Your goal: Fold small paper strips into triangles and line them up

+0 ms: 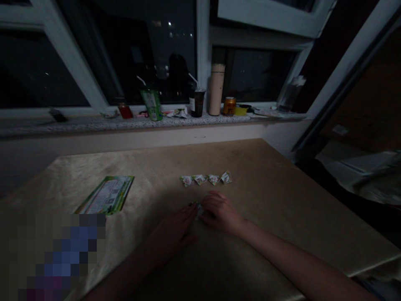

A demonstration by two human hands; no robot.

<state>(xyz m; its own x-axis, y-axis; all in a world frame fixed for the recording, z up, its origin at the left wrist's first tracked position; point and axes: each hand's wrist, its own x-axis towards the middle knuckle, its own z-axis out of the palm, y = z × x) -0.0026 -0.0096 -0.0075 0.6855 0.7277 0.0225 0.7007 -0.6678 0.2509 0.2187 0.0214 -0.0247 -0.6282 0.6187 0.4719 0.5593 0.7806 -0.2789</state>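
Note:
Both hands meet over a small piece of printed paper (198,212) on the table, and most of it is hidden under my fingers. My left hand (177,225) lies rather flat, its stretched fingertips touching the paper's left side. Bent at the fingers, my right hand (221,213) grips the paper's right side. Just beyond the hands, several small folded paper pieces (200,179) with white and green print lie in a row. A green and white printed sheet or booklet (108,194) rests on the table to the left.
The table (266,188) has a shiny beige cover. Behind it, a speckled windowsill (175,123) carries a green cup (152,104) with a straw, a dark cup (196,103), a tall pale flask (216,90) and an orange can (229,106). A blurred-out patch hides the lower left.

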